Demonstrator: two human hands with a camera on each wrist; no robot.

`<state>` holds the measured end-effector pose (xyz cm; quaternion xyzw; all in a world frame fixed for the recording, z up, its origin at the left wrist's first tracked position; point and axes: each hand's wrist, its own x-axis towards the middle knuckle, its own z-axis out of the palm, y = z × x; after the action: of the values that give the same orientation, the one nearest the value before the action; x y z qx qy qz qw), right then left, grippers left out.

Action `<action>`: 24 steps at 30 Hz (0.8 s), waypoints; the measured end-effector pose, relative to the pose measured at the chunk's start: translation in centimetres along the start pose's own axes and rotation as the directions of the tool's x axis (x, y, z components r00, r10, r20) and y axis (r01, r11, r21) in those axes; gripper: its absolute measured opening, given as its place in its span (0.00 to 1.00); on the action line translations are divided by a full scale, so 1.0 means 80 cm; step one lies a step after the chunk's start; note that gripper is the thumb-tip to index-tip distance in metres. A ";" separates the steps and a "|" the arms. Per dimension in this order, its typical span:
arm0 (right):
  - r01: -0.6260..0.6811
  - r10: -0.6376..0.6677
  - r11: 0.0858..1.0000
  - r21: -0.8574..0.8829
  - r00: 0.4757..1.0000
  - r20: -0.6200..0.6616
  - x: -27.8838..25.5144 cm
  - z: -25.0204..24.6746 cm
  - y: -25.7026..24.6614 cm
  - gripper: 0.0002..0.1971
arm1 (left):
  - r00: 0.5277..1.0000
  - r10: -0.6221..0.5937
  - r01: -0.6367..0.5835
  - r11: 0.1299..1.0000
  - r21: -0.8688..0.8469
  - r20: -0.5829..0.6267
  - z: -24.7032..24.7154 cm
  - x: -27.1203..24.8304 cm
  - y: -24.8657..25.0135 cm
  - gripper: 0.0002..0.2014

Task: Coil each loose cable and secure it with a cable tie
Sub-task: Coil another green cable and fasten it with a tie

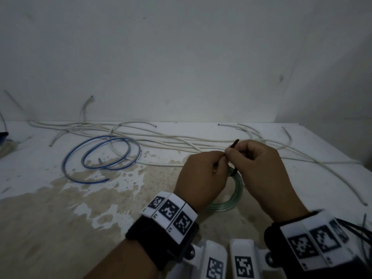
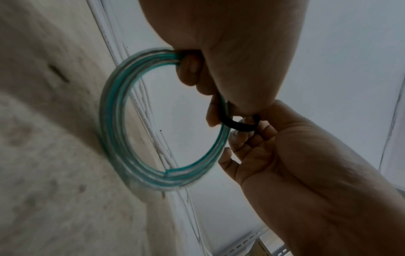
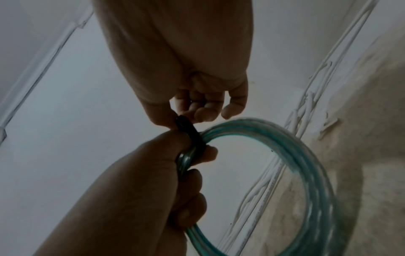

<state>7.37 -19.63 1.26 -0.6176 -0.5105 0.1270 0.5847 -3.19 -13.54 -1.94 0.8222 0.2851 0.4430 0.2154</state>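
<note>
A green-tinted clear cable coil [image 1: 231, 202] hangs above the table between both hands. My left hand [image 1: 220, 161] grips the coil [image 3: 306, 155] at its top, fingers curled round the strands. A black cable tie [image 2: 238, 125] loops around the strands there. My right hand [image 1: 231, 155] pinches the tie [image 3: 190, 131] between thumb and forefinger, and the tie's tail [image 1: 234, 143] sticks up above the knuckles. From the left wrist view the coil [image 2: 114, 121] is a round ring of a few turns with one cut end showing at the bottom.
A loosely curled blue-striped clear tube [image 1: 102, 158] lies at centre left on the stained white table [image 1: 60, 218]. Several loose white cables [image 1: 181, 141] run along the back wall. Spare black ties [image 1: 358, 230] lie at the right edge.
</note>
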 end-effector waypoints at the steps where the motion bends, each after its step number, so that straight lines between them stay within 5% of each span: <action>1: 0.005 -0.005 1.000 0.005 1.000 -0.029 0.000 -0.001 0.000 0.12 | 0.999 -0.031 0.032 0.999 -0.026 0.033 0.000 0.001 0.001 0.18; 5: 0.019 -0.019 1.000 -0.012 0.998 -0.062 -0.002 -0.001 -0.001 0.12 | 0.987 -0.078 0.082 0.996 -0.020 0.142 -0.005 0.003 0.000 0.19; 15: 0.010 -0.006 0.996 -0.088 0.999 0.046 -0.002 -0.003 -0.006 0.09 | 0.983 0.172 -0.164 0.981 0.107 -0.068 0.001 -0.001 -0.007 0.21; 22: 0.021 -0.036 0.992 -0.128 0.992 -0.119 -0.003 -0.004 -0.007 0.12 | 0.986 -0.027 0.037 0.998 -0.057 0.165 -0.001 0.005 0.000 0.22; 24: 0.048 -0.061 0.990 -0.133 0.993 -0.098 -0.004 -0.001 -0.007 0.12 | 0.988 -0.048 0.063 0.993 -0.096 0.146 -0.006 0.006 -0.002 0.19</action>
<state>7.00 -20.02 1.63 -0.6460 -0.5038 0.0456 0.5716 -3.47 -13.02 -1.50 0.8318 0.2692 0.3903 0.2887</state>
